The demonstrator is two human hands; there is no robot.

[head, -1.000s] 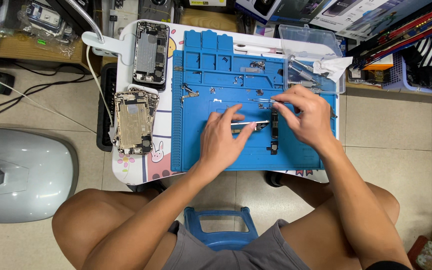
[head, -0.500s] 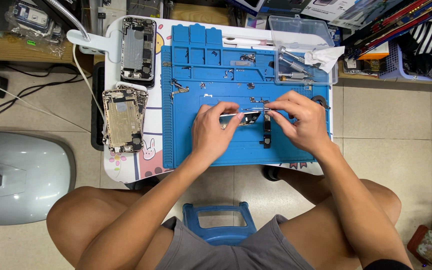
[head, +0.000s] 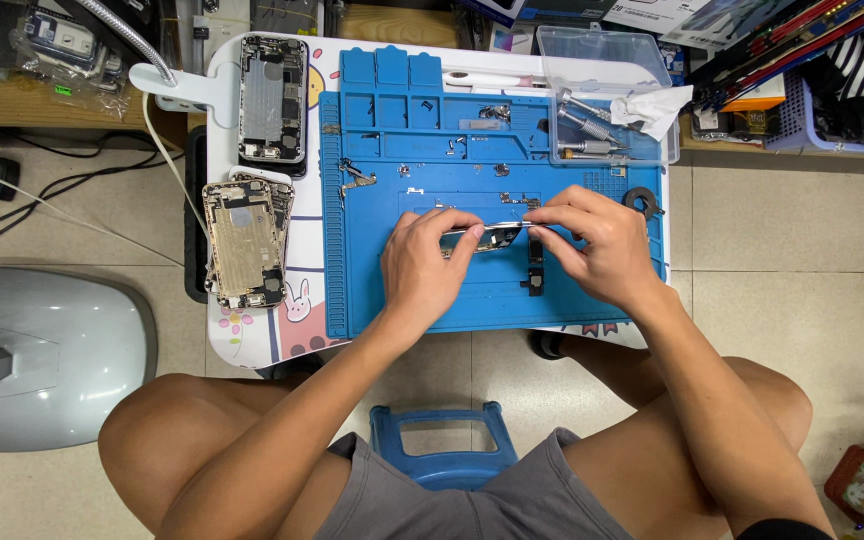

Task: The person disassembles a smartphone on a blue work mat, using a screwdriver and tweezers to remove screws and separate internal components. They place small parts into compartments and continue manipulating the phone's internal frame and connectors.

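Both hands meet over a blue work mat (head: 432, 160) on a small white table. My left hand (head: 427, 270) and my right hand (head: 597, 245) each pinch an end of a small phone part with a thin metal strip (head: 497, 235), held just above the mat. A dark flex strip (head: 535, 262) hangs from it down onto the mat. Several tiny screws and brackets (head: 452, 150) lie scattered on the mat above the hands.
Two opened phone housings (head: 272, 95) (head: 244, 245) lie left of the mat. A clear plastic box (head: 602, 100) with tools and a tissue sits at the upper right. A grey rounded appliance (head: 42, 350) stands on the floor at left, a blue stool (head: 437, 445) beneath me.
The view has shifted slightly. Both hands have lifted the small part a little and drawn closer around it.
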